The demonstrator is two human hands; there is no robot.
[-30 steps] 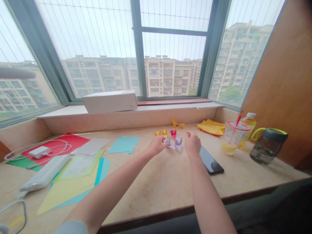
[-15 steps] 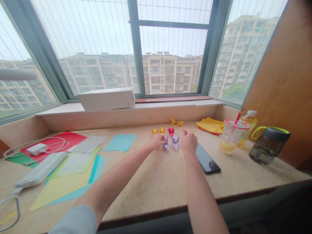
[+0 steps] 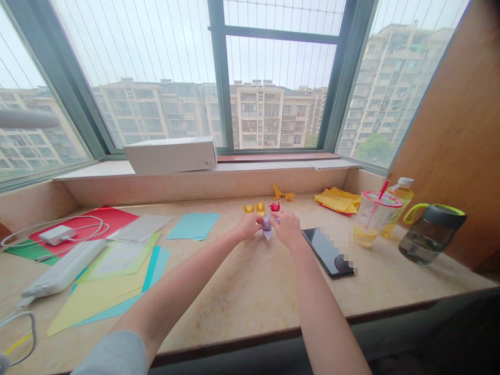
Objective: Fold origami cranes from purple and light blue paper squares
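Note:
My left hand [image 3: 251, 226] is closed at the fingertips on the side of a small purple origami figure [image 3: 267, 227], its pointed end toward me on the tabletop. Reaching in from the other side, my right hand [image 3: 288, 228] has its fingers bent over a second purple origami figure [image 3: 277, 221]. Most of that second figure is hidden under the hand. Just behind my hands stand two yellow origami figures [image 3: 260, 208] and a red origami figure [image 3: 275, 207].
Orange-yellow folded pieces [image 3: 283, 194] and a stack of yellow paper [image 3: 338, 200] lie at the back. On the right are a phone [image 3: 326, 252], a plastic cup [image 3: 371, 221] and a dark bottle [image 3: 432, 234]. Blue sheets [image 3: 193, 226] and a power strip [image 3: 64, 268] lie left.
My right hand has moved left and lowered over the right-hand purple figure, now mostly covered. My left hand stays at the other one.

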